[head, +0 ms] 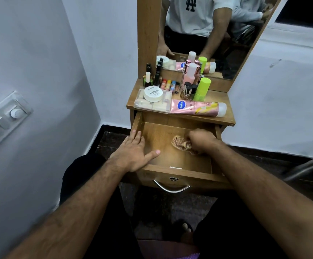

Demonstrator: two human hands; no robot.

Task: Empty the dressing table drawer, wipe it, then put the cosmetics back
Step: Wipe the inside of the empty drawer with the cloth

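Note:
The wooden drawer (pixel 172 173) of the dressing table is pulled out, and its floor is bare apart from a small white scrap near the front wall. My right hand (pixel 201 140) is shut on a crumpled checked cloth (pixel 180 143) pressed on the drawer floor at the right. My left hand (pixel 134 152) lies flat with fingers apart on the drawer's left rim, thumb inside. The cosmetics stand on the table top (pixel 224 98): a pink Vaseline tube (pixel 196 107), a white nail polish jar (pixel 153 94) on a clear box (pixel 148 104), a green bottle (pixel 201 89), a pink bottle (pixel 189 73), nail polish bottles (pixel 152 77).
A mirror (pixel 208 34) rises behind the table top and reflects a person's torso. A wall with a switch panel (pixel 2 122) stands close on the left. A metal chair leg (pixel 305 167) lies on the dark floor at right. The drawer's metal handle (pixel 171 187) faces me.

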